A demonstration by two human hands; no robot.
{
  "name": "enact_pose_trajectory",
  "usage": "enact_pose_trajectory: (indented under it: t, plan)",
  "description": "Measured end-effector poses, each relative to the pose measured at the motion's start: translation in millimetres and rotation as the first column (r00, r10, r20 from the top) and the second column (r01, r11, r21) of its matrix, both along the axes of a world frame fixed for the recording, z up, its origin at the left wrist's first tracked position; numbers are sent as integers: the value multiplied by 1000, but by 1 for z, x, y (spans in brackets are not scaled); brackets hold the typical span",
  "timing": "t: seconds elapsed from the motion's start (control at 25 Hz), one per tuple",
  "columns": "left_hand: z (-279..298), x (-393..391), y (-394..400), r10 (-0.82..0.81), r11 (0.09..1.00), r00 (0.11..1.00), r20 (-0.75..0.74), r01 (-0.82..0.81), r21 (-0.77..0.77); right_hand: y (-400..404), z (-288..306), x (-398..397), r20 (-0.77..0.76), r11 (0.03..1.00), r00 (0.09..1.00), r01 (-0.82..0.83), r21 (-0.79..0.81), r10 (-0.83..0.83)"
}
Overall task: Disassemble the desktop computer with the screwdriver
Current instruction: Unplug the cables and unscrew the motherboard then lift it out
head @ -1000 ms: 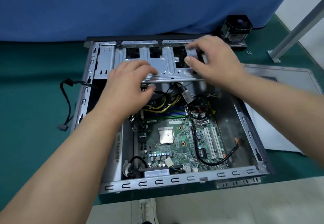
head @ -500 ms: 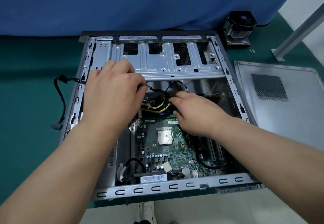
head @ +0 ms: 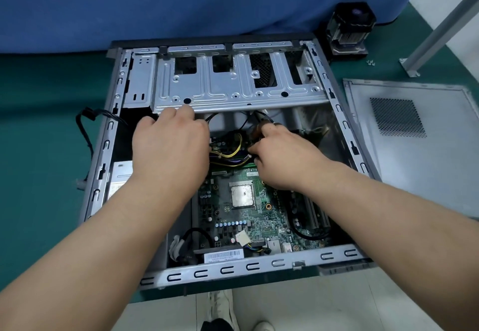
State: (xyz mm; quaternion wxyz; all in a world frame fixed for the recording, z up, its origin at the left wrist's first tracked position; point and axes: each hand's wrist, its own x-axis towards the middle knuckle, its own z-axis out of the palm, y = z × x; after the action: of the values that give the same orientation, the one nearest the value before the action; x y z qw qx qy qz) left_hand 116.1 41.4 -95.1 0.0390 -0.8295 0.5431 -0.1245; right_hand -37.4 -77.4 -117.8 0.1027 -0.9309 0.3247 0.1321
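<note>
Both hands are curling into the steel case [head: 102, 164] at twelve o'clock: left hand [head: 169, 146] grip unclear, right hand [head: 282, 157] pinching glossy yellow-black cables [head: 230, 149].

matt grey sheet-metal case [head: 233, 92], glossy green circuit board [head: 259, 216], blue cloth [head: 181, 1]

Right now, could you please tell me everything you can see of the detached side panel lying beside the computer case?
The side panel is a flat sheet of grey metal, apparently bare steel, with a folded lip along its edges and a dark rectangular patch of fine perforated vent holes toward its far right. It lies flat on the green mat to the right of the open case, close alongside it. Neither hand touches it; the right forearm hides its near corner.
</note>
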Motion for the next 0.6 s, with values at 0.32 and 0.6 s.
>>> enact_pose_trajectory:
  t: [0.32, 0.6]
  plan:
    - [3, 0, -3, -87, 996, 987, -135, 84, -28, -3, 6, 1, 50, 999, 998, 33, 41, -35]
    - [11, 2, -8, -314, 946, 921, -230, 283, -159, -16, 5, 18, 108, 977, 972, 202, 71, -208]
